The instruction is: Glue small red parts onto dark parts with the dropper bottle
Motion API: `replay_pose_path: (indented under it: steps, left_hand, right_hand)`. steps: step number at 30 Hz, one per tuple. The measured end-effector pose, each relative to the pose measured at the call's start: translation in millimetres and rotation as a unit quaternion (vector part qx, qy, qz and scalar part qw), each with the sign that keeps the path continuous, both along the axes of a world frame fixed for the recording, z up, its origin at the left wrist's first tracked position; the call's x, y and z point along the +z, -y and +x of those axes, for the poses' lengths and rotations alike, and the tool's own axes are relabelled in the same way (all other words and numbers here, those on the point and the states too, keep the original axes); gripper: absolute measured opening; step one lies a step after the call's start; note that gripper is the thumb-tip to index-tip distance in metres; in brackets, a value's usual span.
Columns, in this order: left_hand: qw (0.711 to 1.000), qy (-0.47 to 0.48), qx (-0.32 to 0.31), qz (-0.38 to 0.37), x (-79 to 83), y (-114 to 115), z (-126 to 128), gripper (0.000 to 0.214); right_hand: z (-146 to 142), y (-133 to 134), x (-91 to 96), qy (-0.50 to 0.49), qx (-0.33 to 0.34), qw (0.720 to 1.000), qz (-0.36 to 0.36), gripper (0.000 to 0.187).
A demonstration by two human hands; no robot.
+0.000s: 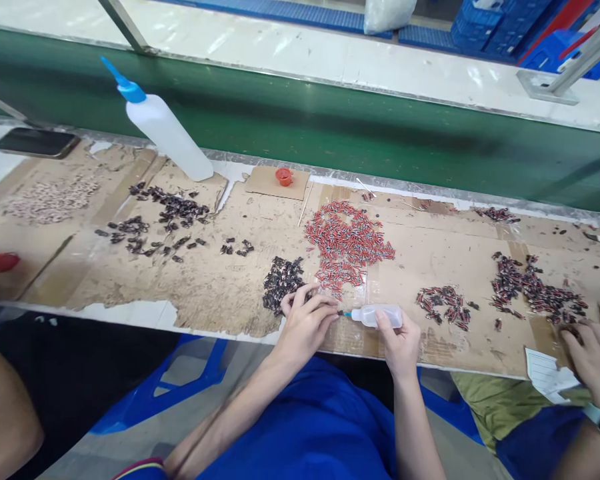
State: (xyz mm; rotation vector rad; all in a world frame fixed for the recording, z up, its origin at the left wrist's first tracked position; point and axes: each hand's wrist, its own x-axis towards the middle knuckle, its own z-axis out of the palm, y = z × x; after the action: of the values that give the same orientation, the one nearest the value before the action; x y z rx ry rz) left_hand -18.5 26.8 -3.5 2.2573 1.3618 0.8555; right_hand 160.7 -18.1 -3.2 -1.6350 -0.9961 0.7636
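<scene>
My right hand (400, 343) is closed around a small translucent squeeze bottle (389, 313), held on its side with its thin teal nozzle pointing left. The fingers of my left hand (307, 320) pinch a small dark part (341, 312), its tip at or very near the nozzle; whether they touch I cannot tell. Just behind my left hand lies a heap of small black parts (283, 283). Beyond both hands spreads a large pile of small red-and-silver parts (347, 240). Right of the bottle sits a smaller pile of red-and-black pieces (445, 307).
A tall white bottle with blue spout (170, 137) stands at the back left, near loose black parts (173, 210). A red cap (283, 176) rests on a cardboard square (260, 183). At right, another person's hand (593, 357) is beside a red-and-black pile (540, 293).
</scene>
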Motion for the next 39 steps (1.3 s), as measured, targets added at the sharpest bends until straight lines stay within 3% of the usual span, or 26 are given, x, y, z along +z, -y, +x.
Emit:
replay_pose_path:
  steps: [9, 15, 17, 20, 23, 26, 29, 33, 39]
  left_hand:
    - [1.000, -0.024, 0.004, -0.007, 6.7, 1.7, 3.0, 0.015]
    - [1.000, -0.013, 0.006, -0.020, 1.2, 1.3, 2.2, 0.012]
    - [1.000, -0.004, 0.007, -0.025, -1.4, 1.3, 2.8, 0.011]
    - [1.000, 0.004, 0.005, -0.031, -4.7, 2.1, 3.9, 0.014]
    - [0.999, 0.024, 0.005, -0.036, -5.9, 3.0, 1.7, 0.016]
    - [0.995, 0.086, 0.010, -0.055, -2.3, 2.1, -6.7, 0.015]
    - [0.976, 0.189, 0.018, -0.109, 5.8, -1.0, -17.2, 0.013]
    - [0.935, 0.292, 0.058, -0.190, 14.9, -4.1, -22.3, 0.012]
    - [0.918, 0.321, 0.084, -0.217, 16.0, -2.2, -20.0, 0.014]
  right_hand:
    - [-1.1, -3.1, 8.6, 0.000, -0.013, 1.000, 0.001, 0.029]
    - [8.3, 2.0, -5.9, -0.078, -0.156, 0.983, 0.061, 0.030]
    - [15.2, 5.3, -5.0, -0.082, -0.171, 0.979, 0.072, 0.031]
    - [26.8, 10.1, 3.2, -0.011, -0.118, 0.991, 0.056, 0.034]
    - [36.6, 12.1, 12.5, 0.107, -0.020, 0.994, 0.019, 0.029]
    - [41.7, 8.9, 19.3, 0.244, 0.071, 0.967, -0.004, 0.022]
    - [40.5, -0.3, 24.7, 0.357, 0.073, 0.930, 0.034, 0.022]
    - [31.6, -22.5, 31.5, 0.394, 0.075, 0.912, 0.086, 0.017]
    - [29.5, -68.4, 34.4, 0.379, 0.225, 0.895, 0.065, 0.016]
